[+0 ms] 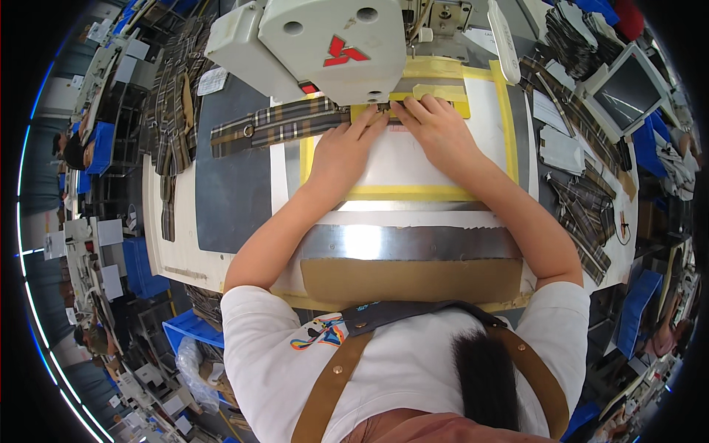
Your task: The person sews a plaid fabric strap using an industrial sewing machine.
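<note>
A plaid fabric strap (292, 122) in brown, black and white, with a metal ring near its left end, runs under the head of an industrial sewing machine (325, 44). My left hand (346, 148) pinches the strap's right end, fingertips pressed together below the machine head. Opposite it, my right hand (439, 133) has its thumb and forefinger at the same end, the other fingers bent over a yellow plate (459, 108). The fingertips of both hands nearly meet. The needle area and the strap's very end are partly hidden by the machine head and my fingers.
Yellow tape frames a white work plate (399, 170) under my hands. Plaid straps pile up at the left (173, 111), and more plaid pieces (583, 214) lie at the right. A small monitor (628, 92) stands at the right back. A metal edge (410, 242) runs in front of me.
</note>
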Available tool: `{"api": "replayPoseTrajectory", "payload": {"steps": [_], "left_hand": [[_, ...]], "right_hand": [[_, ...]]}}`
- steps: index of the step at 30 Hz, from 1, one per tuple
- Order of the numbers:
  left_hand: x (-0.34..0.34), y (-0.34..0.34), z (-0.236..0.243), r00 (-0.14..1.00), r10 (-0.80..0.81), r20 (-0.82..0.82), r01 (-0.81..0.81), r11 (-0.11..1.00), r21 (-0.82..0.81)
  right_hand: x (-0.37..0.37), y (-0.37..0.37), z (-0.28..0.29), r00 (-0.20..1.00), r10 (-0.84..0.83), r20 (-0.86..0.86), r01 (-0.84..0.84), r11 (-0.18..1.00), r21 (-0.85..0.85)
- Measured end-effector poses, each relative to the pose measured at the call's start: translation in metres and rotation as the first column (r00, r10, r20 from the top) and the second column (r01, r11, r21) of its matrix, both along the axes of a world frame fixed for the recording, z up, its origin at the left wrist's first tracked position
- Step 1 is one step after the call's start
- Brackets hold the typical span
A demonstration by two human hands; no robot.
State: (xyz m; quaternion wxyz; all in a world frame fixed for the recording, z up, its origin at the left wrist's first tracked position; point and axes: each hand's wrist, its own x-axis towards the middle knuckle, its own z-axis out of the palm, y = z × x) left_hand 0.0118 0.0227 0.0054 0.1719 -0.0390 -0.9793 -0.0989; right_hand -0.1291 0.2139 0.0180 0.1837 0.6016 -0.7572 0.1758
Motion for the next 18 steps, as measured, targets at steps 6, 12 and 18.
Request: {"api": "replayPoseTrajectory", "payload": {"steps": [6,12,18], "left_hand": [[0.003,0.001,-0.002,1.000,0.020,0.023,-0.018,0.997,-0.071],[0.003,-0.001,-0.004,1.000,0.010,-0.024,-0.010,1.000,-0.018],[0.003,-0.002,-0.002,0.999,-0.002,-0.034,0.003,0.999,0.047]], "right_hand": [[0.004,0.001,-0.004,0.999,-0.041,0.008,0.040,0.994,0.103],[0.010,-0.001,-0.002,0.997,-0.079,0.025,0.076,0.991,0.107],[0.011,0.000,0.001,0.995,-0.085,0.048,0.080,0.991,0.104]]}}
